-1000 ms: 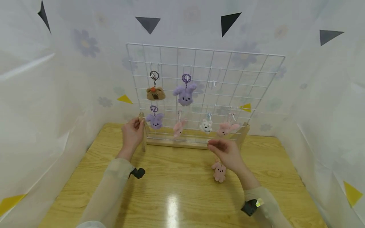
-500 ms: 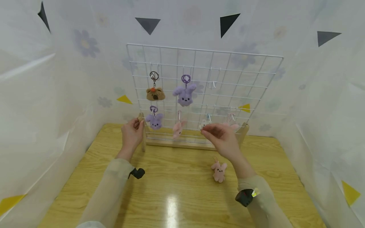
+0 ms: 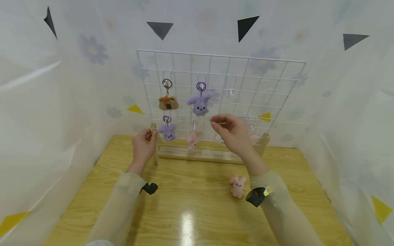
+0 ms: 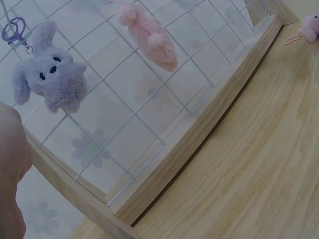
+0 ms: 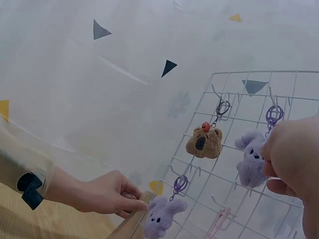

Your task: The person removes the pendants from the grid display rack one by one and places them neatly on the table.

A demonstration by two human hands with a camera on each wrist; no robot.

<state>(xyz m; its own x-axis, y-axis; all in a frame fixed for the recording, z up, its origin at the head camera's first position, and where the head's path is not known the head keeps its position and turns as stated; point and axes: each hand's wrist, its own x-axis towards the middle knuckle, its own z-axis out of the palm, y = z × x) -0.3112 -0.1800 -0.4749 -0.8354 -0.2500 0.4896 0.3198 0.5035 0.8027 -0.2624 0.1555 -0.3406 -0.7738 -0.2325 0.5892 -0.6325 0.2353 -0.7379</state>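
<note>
In the head view my left hand [image 3: 143, 147] pinches the top of the wooden side post [image 3: 153, 127] of a white wire grid rack [image 3: 221, 56]. A lavender bunny keychain [image 3: 168, 132] hangs just right of it. My right hand [image 3: 232, 132] is raised in front of the rack, its fingers loosely bent, thumb and index tips close together. Nothing shows between them. Its fingertips are below and right of a larger lavender bunny keychain [image 3: 200, 104]; they overlap it in the right wrist view. Behind this hand, a white plush and a pink plush are mostly hidden.
A brown bear keychain [image 3: 168, 102] hangs at upper left and a pink bunny keychain [image 3: 193, 140] at lower middle. A bare white hook [image 3: 230, 92] sits at upper right. Another pink bunny keychain [image 3: 237, 186] lies on the wooden table [image 3: 184, 191] below my right hand.
My right hand has risen from near the pink bunny on the table, moving up and left in front of the rack. My left hand stays on the post.
</note>
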